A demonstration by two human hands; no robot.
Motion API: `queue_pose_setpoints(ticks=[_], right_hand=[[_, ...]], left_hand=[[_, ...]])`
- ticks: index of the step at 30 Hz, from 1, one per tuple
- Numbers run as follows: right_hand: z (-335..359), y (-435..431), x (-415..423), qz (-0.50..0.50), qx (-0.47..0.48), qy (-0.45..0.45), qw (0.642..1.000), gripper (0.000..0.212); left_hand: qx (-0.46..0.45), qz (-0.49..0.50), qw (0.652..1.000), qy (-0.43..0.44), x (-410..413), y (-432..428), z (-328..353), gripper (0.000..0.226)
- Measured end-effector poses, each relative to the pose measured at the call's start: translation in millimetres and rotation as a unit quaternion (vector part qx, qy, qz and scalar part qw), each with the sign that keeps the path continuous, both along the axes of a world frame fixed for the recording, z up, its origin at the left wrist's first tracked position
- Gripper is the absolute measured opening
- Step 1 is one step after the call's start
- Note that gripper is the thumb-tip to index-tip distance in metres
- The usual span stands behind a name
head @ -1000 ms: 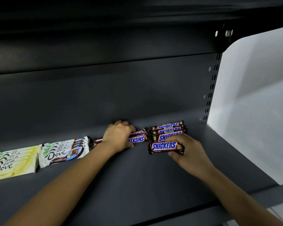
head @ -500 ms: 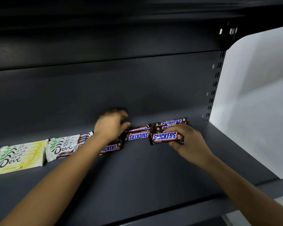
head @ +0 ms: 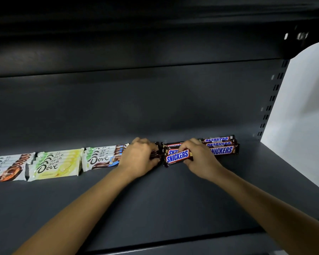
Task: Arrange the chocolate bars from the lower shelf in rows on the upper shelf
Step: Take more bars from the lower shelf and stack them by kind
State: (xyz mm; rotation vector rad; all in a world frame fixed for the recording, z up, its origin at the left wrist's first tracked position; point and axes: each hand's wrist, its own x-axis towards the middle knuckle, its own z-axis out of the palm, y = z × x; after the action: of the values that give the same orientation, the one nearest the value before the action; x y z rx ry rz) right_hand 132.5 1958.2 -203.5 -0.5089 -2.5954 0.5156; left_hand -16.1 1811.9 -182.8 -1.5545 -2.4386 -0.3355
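Observation:
On the dark grey shelf lie brown Snickers bars. My right hand holds the front Snickers bar at its right end, with two more bars stacked behind it. A further row of Snickers bars lies to the right, near the back. My left hand covers and grips dark Snickers bars just left of the front bar; most of them are hidden under the fingers. Left of that hand sit Dove bar stacks: a white and blue one, a yellow one, a brown and white one.
The shelf's back panel rises right behind the bars. A slotted upright and a white side panel close the right end. Another dark shelf hangs overhead. The shelf's raised front lip runs below my forearms.
My right hand moved its Snickers bar left, in front of the middle stack. My left hand came down onto the bars beside it. The camera view shifted, showing more Dove bars.

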Motion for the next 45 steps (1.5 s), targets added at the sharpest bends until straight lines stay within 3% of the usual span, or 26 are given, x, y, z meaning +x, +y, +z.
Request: queue_pose_setpoints(ticks=[8, 12, 17, 27, 34, 40, 45], right_hand=[[-7, -1, -5, -0.039, 0.19, -0.048, 0.98, 0.03], [-4, 0, -12, -0.046, 0.25, -0.072, 0.964, 0.028], [0, 7, -12, -0.052, 0.247, -0.1, 0.962, 0.039], [-3, 16, -18, -0.053, 0.234, -0.098, 0.966, 0.033], [0, 22, -15, -0.038, 0.188, -0.081, 0.978, 0.043], [3, 26, -4, -0.055, 0.169, 0.0, 0.984, 0.022], [3, 29, 4, -0.07, 0.167, -0.008, 0.983, 0.021]], left_hand=[[-0.029, -0.029, 0.998, 0.042, 7, 13, -2, 0.048], [-0.081, -0.031, 0.993, 0.086, 20, 33, -1, 0.041], [-0.082, -0.015, 0.992, 0.098, 23, 46, -2, 0.031], [-0.062, -0.007, 0.997, 0.05, 13, 47, -6, 0.048], [-0.048, -0.004, 0.998, 0.03, 13, 45, -7, 0.047], [-0.011, 0.0, 1.0, 0.022, 17, 45, -6, 0.022], [-0.009, 0.019, 1.0, 0.011, 18, 51, -6, 0.021]])
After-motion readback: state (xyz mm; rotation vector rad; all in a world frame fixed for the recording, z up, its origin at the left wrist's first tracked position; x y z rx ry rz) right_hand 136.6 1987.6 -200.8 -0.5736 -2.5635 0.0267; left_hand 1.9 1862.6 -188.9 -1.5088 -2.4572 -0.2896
